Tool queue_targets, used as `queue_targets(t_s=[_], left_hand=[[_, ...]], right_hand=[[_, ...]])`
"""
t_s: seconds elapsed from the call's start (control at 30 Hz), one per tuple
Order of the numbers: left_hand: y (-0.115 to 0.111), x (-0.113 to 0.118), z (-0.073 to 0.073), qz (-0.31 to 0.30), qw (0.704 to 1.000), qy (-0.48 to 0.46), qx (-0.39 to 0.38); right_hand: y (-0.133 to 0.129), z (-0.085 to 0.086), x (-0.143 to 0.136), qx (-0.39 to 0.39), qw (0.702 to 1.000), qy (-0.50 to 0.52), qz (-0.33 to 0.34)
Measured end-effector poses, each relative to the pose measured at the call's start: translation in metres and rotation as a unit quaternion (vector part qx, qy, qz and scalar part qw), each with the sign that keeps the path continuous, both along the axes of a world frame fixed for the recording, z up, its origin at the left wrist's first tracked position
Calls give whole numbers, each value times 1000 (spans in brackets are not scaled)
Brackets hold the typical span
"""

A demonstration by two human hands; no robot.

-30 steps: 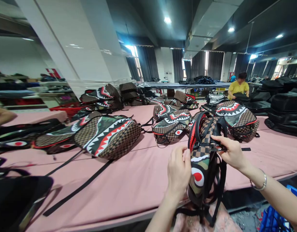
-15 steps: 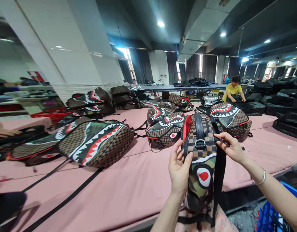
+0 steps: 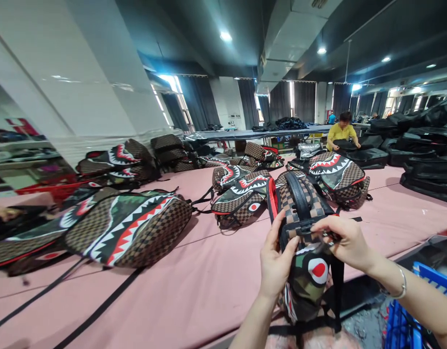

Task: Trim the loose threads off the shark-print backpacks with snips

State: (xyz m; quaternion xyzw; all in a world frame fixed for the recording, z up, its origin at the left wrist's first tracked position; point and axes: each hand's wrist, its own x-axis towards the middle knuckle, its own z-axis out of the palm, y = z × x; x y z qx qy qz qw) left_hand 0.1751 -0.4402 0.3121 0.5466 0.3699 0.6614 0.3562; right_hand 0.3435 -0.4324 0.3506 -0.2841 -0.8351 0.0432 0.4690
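A brown checkered backpack with a camouflage panel and a red-and-white eye stands tilted at the table's near edge, its black handle facing up. My left hand is closed on its left side, thumb on the front, beside the red-edged opening. Across the bag below the handle lies a black strap. My right hand pinches this strap at its right part, fingers bent; their tips partly cover it. Another black strap hangs down on the bag's right.
More shark-mouth backpacks lie on the pink table, with long straps trailing at left. Black bags are piled at right, near a co-worker in yellow. A blue crate stands below right. Another person's hand shows at far left.
My right hand has moved inward over the bag's front, bringing the black strap across below the handle. My left hand keeps its hold. The view has shifted slightly to the right.
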Motion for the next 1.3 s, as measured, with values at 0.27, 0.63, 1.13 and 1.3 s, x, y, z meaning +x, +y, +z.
queue_targets(t_s=[0.27, 0.63, 1.13, 1.3], left_hand=[[-1, -15, 14, 53, 992, 109, -22], [1, -21, 31, 34, 988, 109, -100], [12, -11, 30, 27, 991, -42, -124], [11, -11, 30, 18, 989, -63, -129]], right_hand=[[2, 17, 13, -102, 995, 1, -9], [31, 32, 22, -79, 994, -78, 18], [42, 45, 12, -53, 983, -155, 85], [42, 49, 6, -33, 979, -186, 72]])
